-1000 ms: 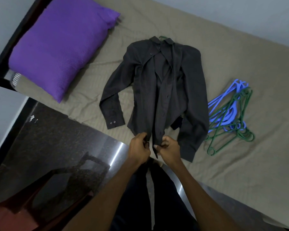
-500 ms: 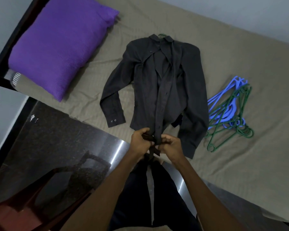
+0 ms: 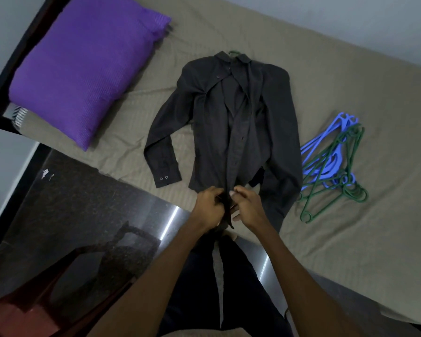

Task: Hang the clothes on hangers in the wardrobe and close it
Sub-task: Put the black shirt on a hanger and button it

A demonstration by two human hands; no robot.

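The black shirt's (image 3: 241,132) bottom hem is pinched by both the left hand (image 3: 208,206) and right hand (image 3: 248,206); if it's tugged harder, it could get pulled off the green hanger (image 3: 234,52) inside.

The dark shirt (image 3: 233,127) is matt woven cloth with small shiny snaps on one cuff, the purple pillow (image 3: 83,69) at ten o'clock a coarse textured fabric, the bedsheet (image 3: 350,239) dull ribbed cloth, the hangers (image 3: 331,164) at three o'clock smooth plastic, the floor (image 3: 88,215) glossy speckled stone.

Both hands, left hand (image 3: 208,206) and right hand (image 3: 249,206), pinching black shirt (image 3: 231,127) hem (on bed (image 3: 350,239)).
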